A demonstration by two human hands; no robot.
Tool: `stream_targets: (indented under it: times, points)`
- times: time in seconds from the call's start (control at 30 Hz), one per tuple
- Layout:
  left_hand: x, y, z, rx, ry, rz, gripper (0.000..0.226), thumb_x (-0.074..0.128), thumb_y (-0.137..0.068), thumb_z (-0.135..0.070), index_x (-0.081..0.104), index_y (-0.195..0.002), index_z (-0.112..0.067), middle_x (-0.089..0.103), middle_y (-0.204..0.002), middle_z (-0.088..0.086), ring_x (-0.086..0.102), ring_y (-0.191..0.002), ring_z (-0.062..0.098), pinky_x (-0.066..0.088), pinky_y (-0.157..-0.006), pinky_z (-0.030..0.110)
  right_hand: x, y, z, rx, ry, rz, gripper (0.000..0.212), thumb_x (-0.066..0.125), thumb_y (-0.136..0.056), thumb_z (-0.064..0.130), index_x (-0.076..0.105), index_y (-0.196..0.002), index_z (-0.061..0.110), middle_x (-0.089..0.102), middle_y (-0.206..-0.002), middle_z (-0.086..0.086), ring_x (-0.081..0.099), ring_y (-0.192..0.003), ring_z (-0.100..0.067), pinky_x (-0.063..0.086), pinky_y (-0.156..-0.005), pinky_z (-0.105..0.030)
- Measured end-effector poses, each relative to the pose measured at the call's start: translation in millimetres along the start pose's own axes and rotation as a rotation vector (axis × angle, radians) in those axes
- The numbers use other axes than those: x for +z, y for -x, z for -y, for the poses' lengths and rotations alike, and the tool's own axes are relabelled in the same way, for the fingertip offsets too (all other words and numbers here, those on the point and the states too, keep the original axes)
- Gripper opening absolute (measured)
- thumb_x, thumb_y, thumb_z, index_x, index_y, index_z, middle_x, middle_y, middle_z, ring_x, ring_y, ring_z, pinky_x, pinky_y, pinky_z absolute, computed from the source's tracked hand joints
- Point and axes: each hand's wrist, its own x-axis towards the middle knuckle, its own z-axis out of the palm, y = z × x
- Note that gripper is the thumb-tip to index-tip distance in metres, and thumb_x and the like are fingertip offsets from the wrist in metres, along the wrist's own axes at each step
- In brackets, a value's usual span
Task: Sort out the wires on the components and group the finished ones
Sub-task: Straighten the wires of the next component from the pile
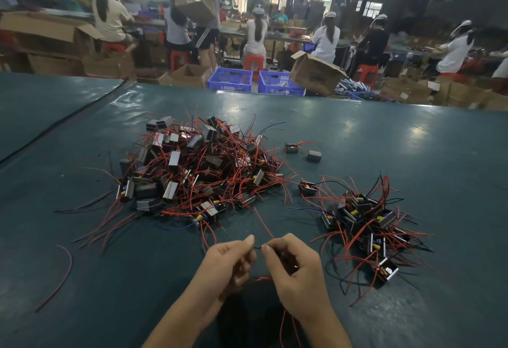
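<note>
A short piece of black wire [257, 247] is stretched between the two hands, close to the near edge of the tabletop [412, 155] and about at its middle. The left hand [228, 262] pinches one end between thumb and forefinger, and its other fingers are curled in. The right hand [294, 268] pinches the other end in the same way. Something dark sits inside its curled fingers, but I cannot tell what it is. The fingertips of both hands are very near each other. A red wire [264, 224] rises from between the hands toward the far side, and more red wire hangs below the wrists.

Beyond the hands, toward the middle of the tabletop, lies a large pile [198, 171] of small box-shaped parts with tangled red wires. Toward the right edge lies a smaller pile [365, 226] of the same parts. Between the two piles one single part [307, 188] lies alone, and two more parts [291, 148] lie behind it. Near the left edge a loose red wire [63, 273] lies curved on the green surface. Past the far edge stand blue crates [231, 79] and cardboard boxes [316, 74].
</note>
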Motion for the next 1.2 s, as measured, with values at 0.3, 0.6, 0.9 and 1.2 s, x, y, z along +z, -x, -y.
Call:
stream_targets:
  times: [0.3, 0.6, 0.9, 1.2]
  points:
    - [-15, -3, 7, 0.893, -0.687, -0.129, 0.01, 0.072, -0.085, -0.03, 0.073, -0.095, -0.029, 0.065, -0.078, -0.013, 0.057, -0.059, 0.005, 0.046, -0.055, 0.017, -6, -1, 1, 0.213, -0.299, 0.041, 0.015, 0.066, -0.091, 0.009, 0.071, -0.078, 0.013, 0.056, -0.058, 0.003, 0.048, -0.054, -0.008, 0.043, -0.051, -0.025]
    - [-19, -5, 14, 1.084, -1.019, -0.238, 0.028, 0.056, -0.095, -0.031, 0.067, -0.077, -0.013, 0.059, -0.069, -0.008, 0.052, -0.055, 0.009, 0.045, -0.047, 0.029, -2, 0, 3, 0.187, -0.291, 0.051, 0.014, 0.066, -0.087, 0.016, 0.069, -0.073, 0.017, 0.057, -0.058, 0.006, 0.051, -0.054, -0.003, 0.045, -0.051, -0.017]
    - [7, -5, 9, -0.097, 0.174, -0.06, 0.031, 0.06, -0.082, -0.021, 0.056, -0.052, -0.019, 0.036, -0.048, -0.004, 0.03, -0.037, 0.008, 0.021, -0.038, 0.019, 0, 1, -1, 0.007, 0.018, 0.013, 0.011, 0.066, -0.088, 0.024, 0.065, -0.076, 0.023, 0.058, -0.065, 0.008, 0.054, -0.056, -0.011, 0.043, -0.052, -0.021]
    - [-10, 1, 4, 0.621, -0.503, -0.042, 0.013, 0.078, -0.078, -0.031, 0.072, -0.089, -0.035, 0.069, -0.076, -0.004, 0.059, -0.061, 0.006, 0.048, -0.055, 0.025, -6, -3, 3, 0.231, -0.336, 0.026, 0.013, 0.066, -0.081, 0.022, 0.074, -0.073, 0.015, 0.059, -0.056, 0.003, 0.048, -0.053, -0.005, 0.039, -0.051, -0.018]
